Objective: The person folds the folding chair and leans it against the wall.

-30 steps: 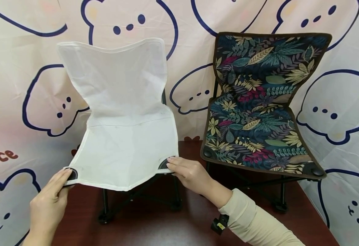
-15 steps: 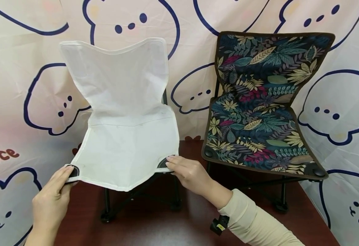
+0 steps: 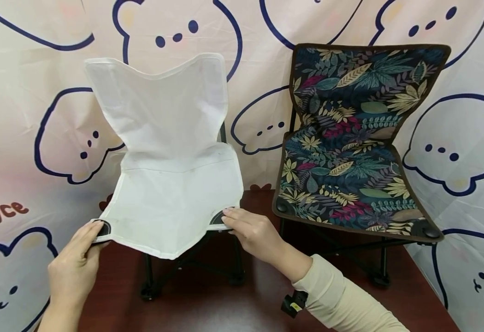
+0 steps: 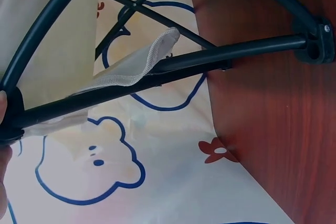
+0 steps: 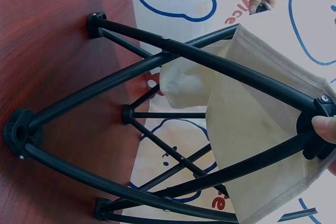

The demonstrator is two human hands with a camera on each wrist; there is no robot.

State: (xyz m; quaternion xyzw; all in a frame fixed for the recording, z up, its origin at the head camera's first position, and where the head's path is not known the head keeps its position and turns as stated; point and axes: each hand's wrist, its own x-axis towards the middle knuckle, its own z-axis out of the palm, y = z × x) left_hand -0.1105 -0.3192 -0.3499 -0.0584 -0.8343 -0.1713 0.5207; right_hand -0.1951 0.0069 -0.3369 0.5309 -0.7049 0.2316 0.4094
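A white fabric folding chair (image 3: 180,193) stands unfolded on the left in the head view. My left hand (image 3: 73,267) grips its front left seat corner, fingers over the black corner patch (image 3: 105,227). The front right corner is gripped by my right hand (image 3: 256,233), fingertips on the other black patch (image 3: 218,216). From below, the right wrist view shows my thumb (image 5: 325,128) against the black corner joint of the tube frame (image 5: 220,69). In the left wrist view, black tubes (image 4: 184,61) run from the held corner down to a foot (image 4: 315,40).
A second folding chair (image 3: 341,180) with dark leaf-print fabric stands to the right, close beside the white one. Both stand on a reddish-brown wood surface (image 3: 225,309). A curtain (image 3: 258,27) with cartoon bears hangs behind. A small black device (image 3: 295,303) hangs at my right wrist.
My left hand has moved right, bringing the front left corner inward, while my right hand has barely shifted. The white seat and back have narrowed slightly. The patterned chair stays put.
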